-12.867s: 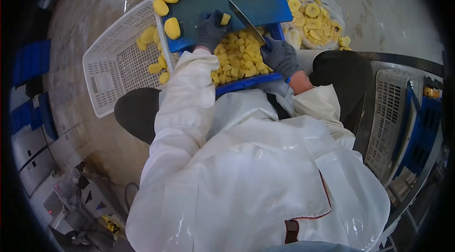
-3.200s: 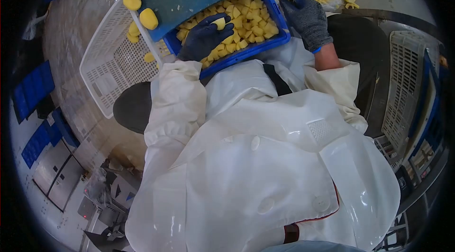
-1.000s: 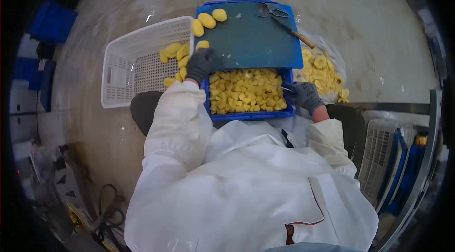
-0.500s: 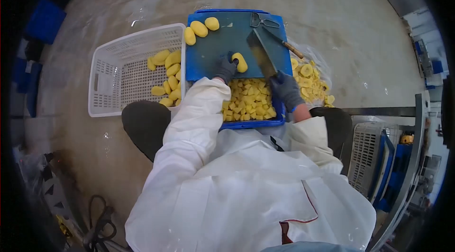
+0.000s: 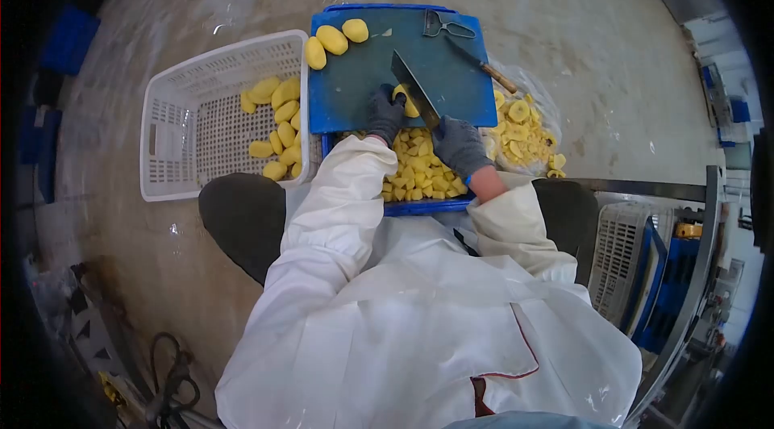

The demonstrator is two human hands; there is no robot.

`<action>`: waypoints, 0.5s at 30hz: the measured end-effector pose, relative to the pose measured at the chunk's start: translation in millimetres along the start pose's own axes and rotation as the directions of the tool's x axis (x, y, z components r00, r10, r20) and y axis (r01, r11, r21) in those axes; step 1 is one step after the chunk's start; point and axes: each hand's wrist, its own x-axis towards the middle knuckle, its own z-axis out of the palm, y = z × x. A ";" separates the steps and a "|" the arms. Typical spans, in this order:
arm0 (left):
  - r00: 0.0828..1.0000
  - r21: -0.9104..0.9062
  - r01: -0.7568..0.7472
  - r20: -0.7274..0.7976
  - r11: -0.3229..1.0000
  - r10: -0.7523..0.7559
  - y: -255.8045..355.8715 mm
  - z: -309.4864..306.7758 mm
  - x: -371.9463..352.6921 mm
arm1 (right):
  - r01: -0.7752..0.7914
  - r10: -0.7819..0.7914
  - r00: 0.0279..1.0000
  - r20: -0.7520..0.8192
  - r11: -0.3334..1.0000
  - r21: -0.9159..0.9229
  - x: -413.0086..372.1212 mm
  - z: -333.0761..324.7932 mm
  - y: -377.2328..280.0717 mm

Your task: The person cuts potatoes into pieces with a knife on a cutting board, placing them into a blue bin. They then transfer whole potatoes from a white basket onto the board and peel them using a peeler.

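Observation:
My left hand [image 5: 385,114], in a dark glove, holds a peeled potato [image 5: 409,103] near the front edge of the blue cutting board [image 5: 355,90]. My right hand [image 5: 459,145], also gloved, is closed round the handle of a cleaver [image 5: 414,89]. The blade stands on edge at the right side of the potato, partly hiding it. Below the board's front edge, a blue bin [image 5: 423,207] holds potato chunks [image 5: 419,167]. Three whole peeled potatoes [image 5: 331,39] lie at the board's back left corner.
A peeler [image 5: 446,25] and a wooden-handled knife [image 5: 482,64] lie at the board's right. Beside it, a clear plastic bag [image 5: 545,102] holds potato trimmings [image 5: 520,131]. A white crate [image 5: 173,139] with several potatoes stands at left. A metal frame [image 5: 700,268] is at right.
The cleaver has moved left, from beside the potato to against it, with my right hand. The view has shifted slightly. My left hand still holds the potato.

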 end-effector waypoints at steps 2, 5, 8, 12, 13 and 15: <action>0.998 -0.025 0.057 0.011 0.998 -0.057 -1.5 0.9 -1.5 | -0.033 0.033 0.996 0.081 0.999 0.002 13.0 7.8 -12.7; 0.999 -0.024 0.032 -0.029 0.999 -0.033 -19.8 11.8 19.7 | -0.063 0.063 0.997 0.055 0.998 0.009 37.1 44.5 -11.8; 0.996 0.163 -0.085 0.021 0.983 0.083 -6.0 11.3 21.2 | -0.077 0.072 0.996 0.057 0.993 0.091 53.0 39.7 4.9; 0.985 0.285 -0.171 0.059 0.943 0.161 30.4 20.9 22.3 | -0.271 0.235 0.956 0.174 0.935 0.227 44.6 21.2 22.0; 0.986 0.286 -0.166 0.074 0.944 0.151 35.8 26.3 23.3 | -0.295 0.267 0.952 0.148 0.929 0.223 39.8 26.0 26.3; 0.982 0.391 -0.185 0.090 0.902 0.163 41.9 30.7 18.2 | -0.259 0.268 0.963 -0.028 0.949 0.177 32.6 44.9 22.0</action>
